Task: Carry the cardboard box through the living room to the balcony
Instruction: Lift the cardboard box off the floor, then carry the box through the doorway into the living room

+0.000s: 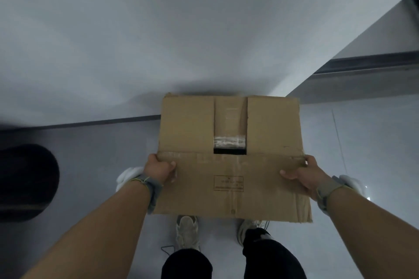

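the cardboard box point(231, 156) is held out in front of the person's body, above the pale floor point(102, 154) and over both shoes point(187, 232), with its far edge close to the white wall point(158, 29); whether that edge touches the wall cannot be told. the left hand point(158, 171) clamps the left edge at the fold line, thumb lying on the top face and the fingers curled under and out of sight, so it is closed on the board. the right hand point(302, 175) does the same on the right edge, thumb on top, the remaining fingers wrapped round the side; it too is closed on the box. gripping at opposite edges along the crease appears chosen to keep the load level and stop the near panel from sagging. the top flaps leave a gap point(229, 150) in the middle, with a strip of worn tape point(229, 140) across the inner flap, so the box is not sealed and is judged best kept level. grey wristbands point(154, 190) sit on both wrists. a dark rounded object point(27, 183) lies on the floor at the left, well apart from the box; its nature cannot be told. a dark skirting line point(102, 123) and a recess point(371, 70) at the right mark the wall's end. no balcony is visible, so the carry is judged to be at an early or middle stage.
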The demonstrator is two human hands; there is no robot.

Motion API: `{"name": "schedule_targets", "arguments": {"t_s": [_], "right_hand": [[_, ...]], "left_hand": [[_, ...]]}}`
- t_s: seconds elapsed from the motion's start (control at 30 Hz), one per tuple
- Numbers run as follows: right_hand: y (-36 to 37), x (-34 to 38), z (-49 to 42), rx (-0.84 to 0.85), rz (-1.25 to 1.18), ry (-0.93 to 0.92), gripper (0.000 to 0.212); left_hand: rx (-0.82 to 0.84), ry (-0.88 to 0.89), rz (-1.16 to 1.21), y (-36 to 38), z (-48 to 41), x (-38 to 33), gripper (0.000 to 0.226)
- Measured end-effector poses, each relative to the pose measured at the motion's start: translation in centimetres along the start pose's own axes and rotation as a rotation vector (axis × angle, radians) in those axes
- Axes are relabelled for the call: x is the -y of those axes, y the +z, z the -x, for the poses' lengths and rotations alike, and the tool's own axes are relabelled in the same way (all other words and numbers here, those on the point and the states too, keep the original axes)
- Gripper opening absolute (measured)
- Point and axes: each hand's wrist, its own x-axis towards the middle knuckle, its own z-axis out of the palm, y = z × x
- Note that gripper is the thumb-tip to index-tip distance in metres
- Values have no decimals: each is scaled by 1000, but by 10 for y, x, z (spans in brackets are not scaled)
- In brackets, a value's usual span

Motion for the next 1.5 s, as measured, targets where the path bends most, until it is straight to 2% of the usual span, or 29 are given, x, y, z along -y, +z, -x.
{"name": "schedule_targets", "arguments": {"t_s": [0.17, 0.3, 0.37, 0.4, 0.67, 1.03, 1.37, 1.5], "right_hand": [[-9, 3, 86, -60, -79, -40, 107], [-19, 1, 153, -102, -163, -81, 98], [-25, -4, 188, -115, -209, -97, 97], [-28, -9, 205, -134, -220, -103, 98], [-44, -58, 294, -231, -423, -136, 97], [-122, -135, 349, -318, -587, -154, 86], [-245, -235, 361, -392, -666, -131, 85], [-284, -274, 361, -410, -716, -125, 95]], "left_hand": [[-2, 125, -55, -46, 59, -11, 16], [18, 185, -51, -78, 102, -23, 24], [28, 211, -92, -96, 123, -31, 55], [33, 234, -110, -103, 133, -33, 63], [45, 363, -168, -118, 193, -55, 66], [89, 455, -264, -44, 278, -79, 68], [158, 579, -464, 95, 374, -82, 60], [176, 615, -517, 144, 407, -89, 58]]}}
